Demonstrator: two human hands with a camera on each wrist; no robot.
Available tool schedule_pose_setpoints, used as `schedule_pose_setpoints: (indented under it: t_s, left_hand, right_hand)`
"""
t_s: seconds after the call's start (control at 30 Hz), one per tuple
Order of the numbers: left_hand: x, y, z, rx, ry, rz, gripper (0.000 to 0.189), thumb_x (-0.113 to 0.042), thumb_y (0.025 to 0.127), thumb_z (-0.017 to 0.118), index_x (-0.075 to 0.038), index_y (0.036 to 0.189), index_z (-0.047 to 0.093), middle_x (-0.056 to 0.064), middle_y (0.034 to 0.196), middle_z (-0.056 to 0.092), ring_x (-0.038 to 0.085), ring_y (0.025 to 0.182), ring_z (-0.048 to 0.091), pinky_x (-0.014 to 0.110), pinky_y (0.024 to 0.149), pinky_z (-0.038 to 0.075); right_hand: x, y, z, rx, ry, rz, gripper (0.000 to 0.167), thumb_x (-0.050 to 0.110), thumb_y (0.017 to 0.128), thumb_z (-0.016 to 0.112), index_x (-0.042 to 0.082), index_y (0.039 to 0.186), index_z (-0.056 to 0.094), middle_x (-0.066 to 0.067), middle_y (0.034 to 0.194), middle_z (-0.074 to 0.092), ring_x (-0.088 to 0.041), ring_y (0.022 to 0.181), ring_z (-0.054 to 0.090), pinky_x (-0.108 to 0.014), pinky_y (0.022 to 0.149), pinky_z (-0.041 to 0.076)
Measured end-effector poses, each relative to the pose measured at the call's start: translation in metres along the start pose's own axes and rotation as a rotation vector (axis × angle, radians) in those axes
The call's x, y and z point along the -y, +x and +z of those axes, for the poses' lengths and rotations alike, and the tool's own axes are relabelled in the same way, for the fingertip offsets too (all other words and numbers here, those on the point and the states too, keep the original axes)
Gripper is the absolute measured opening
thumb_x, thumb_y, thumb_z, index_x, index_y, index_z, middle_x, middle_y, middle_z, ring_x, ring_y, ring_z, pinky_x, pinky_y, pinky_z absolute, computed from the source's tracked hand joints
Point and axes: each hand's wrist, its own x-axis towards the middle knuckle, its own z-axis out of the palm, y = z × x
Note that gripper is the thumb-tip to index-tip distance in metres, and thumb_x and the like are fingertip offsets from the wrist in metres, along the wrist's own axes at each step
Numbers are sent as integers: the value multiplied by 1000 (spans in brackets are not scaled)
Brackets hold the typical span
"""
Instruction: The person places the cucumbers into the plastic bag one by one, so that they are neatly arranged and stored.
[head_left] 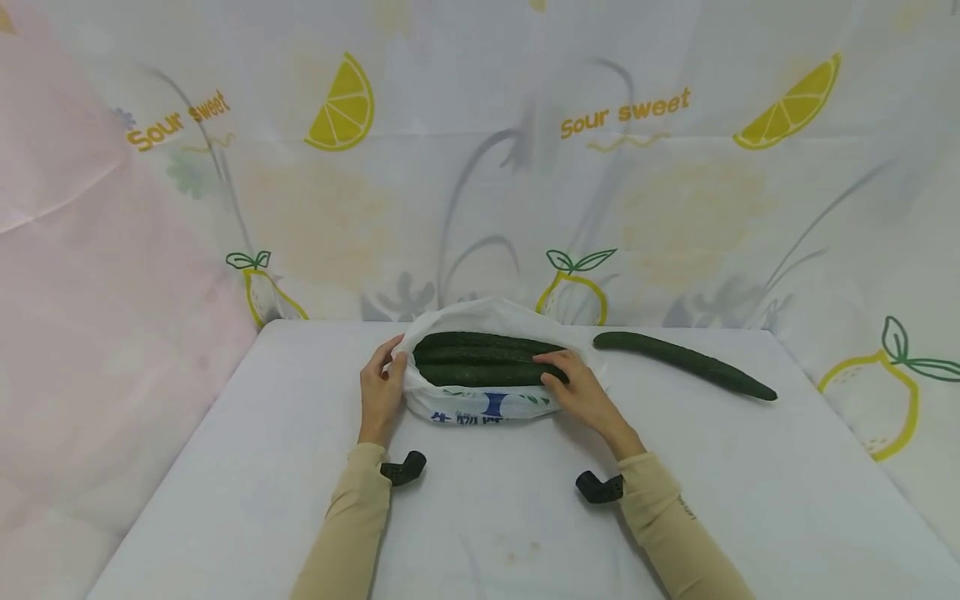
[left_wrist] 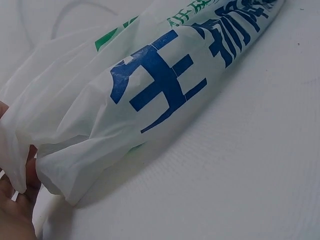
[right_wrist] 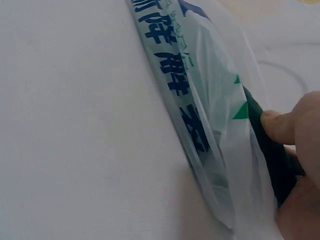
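Note:
A white plastic bag [head_left: 442, 408] with blue and green print lies on its side, its opening facing up. Inside it, dark green cucumbers [head_left: 480, 352] lie side by side, left to right. My left hand [head_left: 381, 390] pinches the bag's left rim; in the left wrist view, thin plastic [left_wrist: 65, 165] is bunched between the fingers. At the bag's right end, my right hand [head_left: 583, 396] grips the end of a cucumber [right_wrist: 270, 150], thumb on its near side. Part of that hand's grip is hidden by the cucumber and plastic.
Another cucumber [head_left: 686, 360] lies slanted on the white table [head_left: 480, 508], to the right of the bag. Behind the table hangs a printed cloth [head_left: 465, 183] with lemon pictures. A black wrist-camera piece juts inward from each sleeve.

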Motion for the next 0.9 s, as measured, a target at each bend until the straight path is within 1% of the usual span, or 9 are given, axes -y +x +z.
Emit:
schedule_pose_setpoints:
  t_s: [0.1, 0.17, 0.23, 0.33, 0.4, 0.5, 0.63, 0.8, 0.9]
  left_hand:
    - [0, 0, 0, -1, 1, 10, 33, -8, 95, 54, 0, 127, 58, 21, 120, 61, 14, 95, 49, 11, 70, 39]
    - [0, 0, 0, -3, 2, 13, 33, -8, 94, 54, 0, 126, 58, 22, 119, 61, 15, 94, 48, 11, 70, 39]
    - [0, -1, 0, -6, 6, 16, 33, -8, 94, 54, 0, 126, 58, 22, 118, 61, 15, 93, 48, 11, 70, 39]
    - [1, -1, 1, -13, 14, 19, 33, -9, 95, 55, 0, 126, 58, 21, 119, 61, 14, 93, 48, 12, 71, 39]
    - [1, -1, 1, -13, 16, 21, 33, -9, 95, 55, -1, 126, 58, 21, 120, 61, 13, 93, 48, 12, 72, 39]
    - [2, -2, 1, -18, 19, 25, 33, -10, 95, 55, -1, 126, 59, 20, 121, 61, 13, 93, 47, 12, 72, 39]
    - [2, -2, 1, -28, 31, 33, 32, -10, 95, 55, -2, 125, 60, 19, 117, 61, 11, 89, 47, 11, 68, 37]
    - [3, -1, 1, -21, 12, 35, 32, -10, 95, 55, -1, 125, 59, 18, 122, 61, 10, 93, 48, 10, 71, 38]
    - [3, -2, 2, -17, 1, 34, 32, -9, 95, 55, 0, 125, 59, 19, 125, 60, 12, 95, 48, 10, 73, 37]
  right_hand:
    - [-2, -3, -6, 45, 35, 0, 37, 8, 95, 54, 2, 131, 52, -18, 127, 51, -33, 115, 48, -50, 97, 40]
    - [-2, -4, -8, 52, 41, 0, 38, 7, 94, 55, 3, 131, 51, -17, 127, 51, -31, 112, 49, -49, 94, 41]
    - [-3, -4, -9, 35, 35, -3, 38, 6, 93, 58, 3, 130, 52, -16, 126, 53, -29, 110, 49, -47, 93, 41]
    - [-4, -4, -9, -18, 14, 11, 36, 8, 90, 62, 3, 125, 55, -15, 122, 55, -28, 108, 51, -45, 93, 42]
    - [-5, -4, -9, -57, 6, 38, 35, 10, 88, 66, 3, 121, 57, -15, 118, 56, -28, 107, 53, -45, 93, 42]
    - [-7, -4, -8, -92, -24, 100, 35, 15, 85, 69, 4, 116, 58, -14, 114, 57, -29, 106, 54, -45, 92, 43]
    - [-8, -4, -8, -109, -59, 160, 34, 21, 84, 71, 5, 112, 59, -14, 111, 58, -31, 105, 55, -46, 92, 44]
    - [-4, -5, -8, -115, -97, 211, 34, 26, 84, 72, 6, 109, 61, -13, 109, 59, -31, 104, 56, -46, 89, 45]
    - [-1, -6, -8, -121, -127, 215, 33, 27, 82, 73, 6, 105, 63, -12, 105, 62, -29, 101, 58, -45, 88, 46]
